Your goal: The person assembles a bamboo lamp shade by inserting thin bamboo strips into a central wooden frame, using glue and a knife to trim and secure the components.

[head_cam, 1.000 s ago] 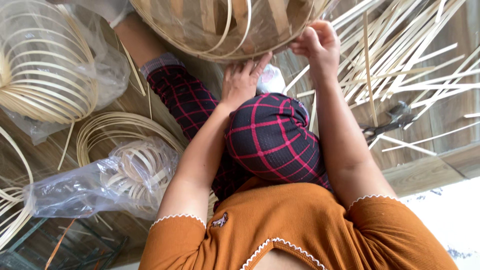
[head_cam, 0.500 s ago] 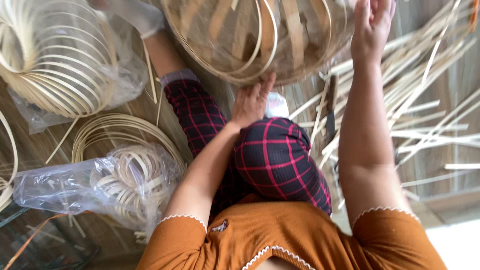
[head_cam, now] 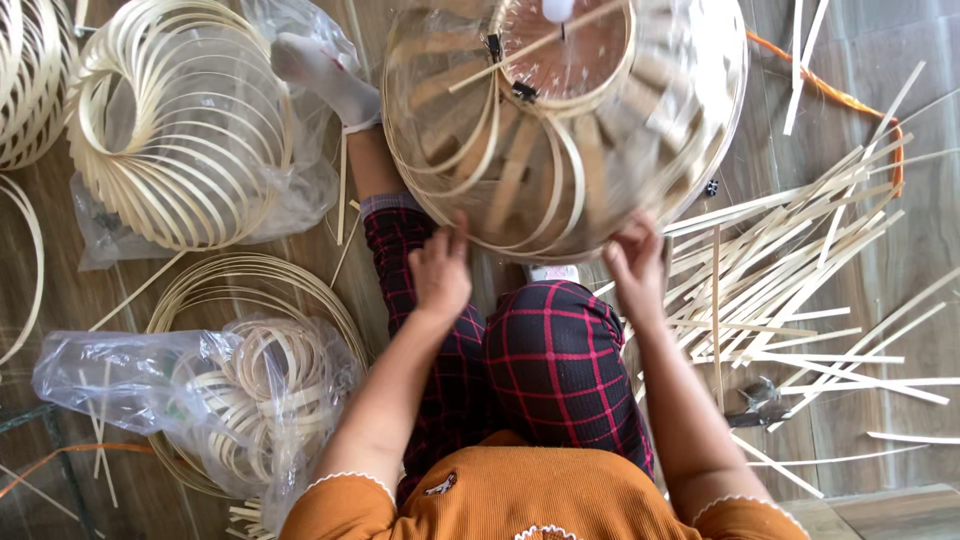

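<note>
Bamboo basket frame [head_cam: 560,120]: rests over your knees, both hands at its lower rim. Left hand [head_cam: 440,275] has fingers curled onto the rim; right hand [head_cam: 635,270] pinches it likewise. Likely light, springy, brittle at the strips; take hold at the rim. Clear plastic bags [head_cam: 190,385] of coiled hoops lie left; no labels visible.

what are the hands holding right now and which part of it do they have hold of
Both hands hold the round bamboo basket frame by its near lower rim: the left hand on its left side, the right hand on its right.
</note>
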